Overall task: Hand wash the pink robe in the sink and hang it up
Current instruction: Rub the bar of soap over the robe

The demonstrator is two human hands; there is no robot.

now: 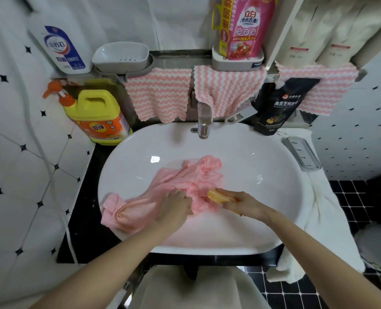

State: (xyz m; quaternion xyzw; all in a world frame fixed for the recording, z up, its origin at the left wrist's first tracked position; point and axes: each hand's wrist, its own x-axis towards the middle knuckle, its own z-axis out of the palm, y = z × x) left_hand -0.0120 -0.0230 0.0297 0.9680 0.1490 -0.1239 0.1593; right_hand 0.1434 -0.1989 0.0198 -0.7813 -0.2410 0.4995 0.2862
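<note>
Head view: 立白 pouch above pink robe

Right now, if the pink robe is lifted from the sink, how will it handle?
Probably floppy: the pink robe lies crumpled, one end draped over the sink rim. Likely heavy if soaked; it looks wet. Possibly slippery where the soap bar touches.

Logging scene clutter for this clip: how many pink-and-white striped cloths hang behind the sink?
3. The left cloth hangs left of the faucet, the middle cloth above it, the right cloth partly behind the black pouch. More could be hidden off frame.
</note>
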